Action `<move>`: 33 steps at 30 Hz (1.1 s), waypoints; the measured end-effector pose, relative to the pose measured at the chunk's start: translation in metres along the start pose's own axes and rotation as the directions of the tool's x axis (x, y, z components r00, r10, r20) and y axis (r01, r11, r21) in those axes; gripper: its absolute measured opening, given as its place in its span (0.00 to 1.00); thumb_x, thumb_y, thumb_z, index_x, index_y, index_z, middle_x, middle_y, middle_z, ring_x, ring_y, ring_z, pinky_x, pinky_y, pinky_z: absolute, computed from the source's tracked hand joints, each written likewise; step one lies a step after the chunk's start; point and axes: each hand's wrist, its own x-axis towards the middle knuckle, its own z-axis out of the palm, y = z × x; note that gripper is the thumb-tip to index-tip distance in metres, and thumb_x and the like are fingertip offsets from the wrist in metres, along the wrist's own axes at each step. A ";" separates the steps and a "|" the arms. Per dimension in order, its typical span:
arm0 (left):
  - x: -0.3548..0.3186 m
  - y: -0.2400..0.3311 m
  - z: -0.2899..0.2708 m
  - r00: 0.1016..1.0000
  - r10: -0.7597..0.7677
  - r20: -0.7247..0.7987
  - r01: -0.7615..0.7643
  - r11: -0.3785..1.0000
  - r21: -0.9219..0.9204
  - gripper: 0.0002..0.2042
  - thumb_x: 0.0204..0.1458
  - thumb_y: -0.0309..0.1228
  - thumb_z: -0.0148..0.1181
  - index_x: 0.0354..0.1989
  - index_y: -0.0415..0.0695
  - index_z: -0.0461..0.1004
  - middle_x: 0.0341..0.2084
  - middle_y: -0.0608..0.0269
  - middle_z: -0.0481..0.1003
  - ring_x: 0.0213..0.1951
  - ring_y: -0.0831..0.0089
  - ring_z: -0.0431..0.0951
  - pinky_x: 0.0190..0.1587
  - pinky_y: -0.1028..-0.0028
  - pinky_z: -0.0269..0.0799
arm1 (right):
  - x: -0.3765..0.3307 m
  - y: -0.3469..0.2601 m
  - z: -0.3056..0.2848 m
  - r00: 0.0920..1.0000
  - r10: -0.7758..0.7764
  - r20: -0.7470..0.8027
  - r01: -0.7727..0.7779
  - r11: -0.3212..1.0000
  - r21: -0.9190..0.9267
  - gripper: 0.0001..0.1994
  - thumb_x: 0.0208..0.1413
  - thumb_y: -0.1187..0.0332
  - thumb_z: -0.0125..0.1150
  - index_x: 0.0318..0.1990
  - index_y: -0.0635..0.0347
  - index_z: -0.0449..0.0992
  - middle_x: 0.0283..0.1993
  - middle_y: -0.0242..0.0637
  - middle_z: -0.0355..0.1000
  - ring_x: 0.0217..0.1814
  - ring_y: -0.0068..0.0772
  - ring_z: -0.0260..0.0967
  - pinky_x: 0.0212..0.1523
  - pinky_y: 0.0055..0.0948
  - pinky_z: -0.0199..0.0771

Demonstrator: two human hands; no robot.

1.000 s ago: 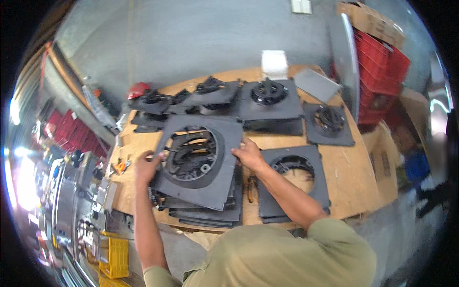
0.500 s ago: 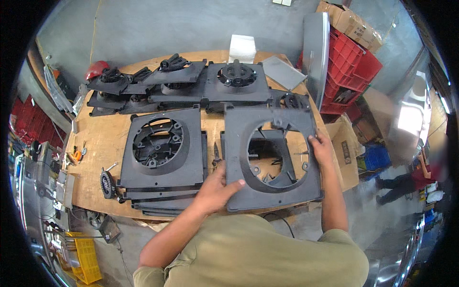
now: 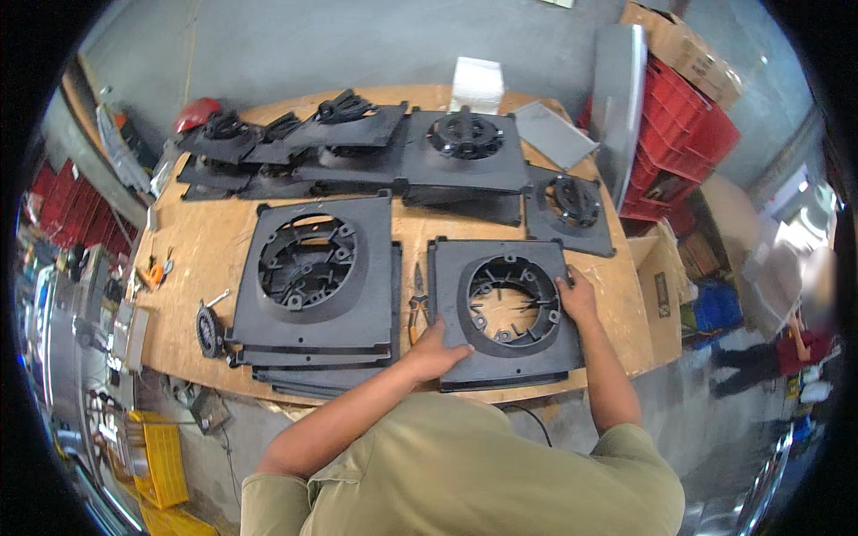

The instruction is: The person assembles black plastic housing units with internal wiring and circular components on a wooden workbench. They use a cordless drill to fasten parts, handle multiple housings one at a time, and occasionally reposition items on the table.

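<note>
Both hands are gripping one black panel (image 3: 503,313), lying flat at the desk's (image 3: 214,241) near edge: left hand (image 3: 435,351) clamping its near-left corner, right hand (image 3: 576,296) its right rim, steadying it. Pliers (image 3: 417,302) and panel stack (image 3: 313,277) are lying leftward; more panels (image 3: 465,147) are sitting beyond.

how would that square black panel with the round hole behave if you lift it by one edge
The square black panel is probably stiff: it lies flat with straight edges under the left hand and right hand. Its big cut-out suggests it is fairly light for its size. Flat on the wooden table, it should slide rather than roll or tip.
</note>
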 end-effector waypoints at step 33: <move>-0.090 -0.020 -0.244 0.465 0.191 -0.864 0.199 0.929 0.312 0.27 0.42 0.37 0.70 0.52 0.40 0.76 0.44 0.46 0.78 0.49 0.52 0.77 0.55 0.63 0.69 | -0.062 -0.260 0.118 0.953 -0.200 0.227 -0.076 0.571 0.818 0.27 0.51 0.65 0.69 0.56 0.70 0.68 0.33 0.40 0.76 0.35 0.28 0.72 0.38 0.28 0.73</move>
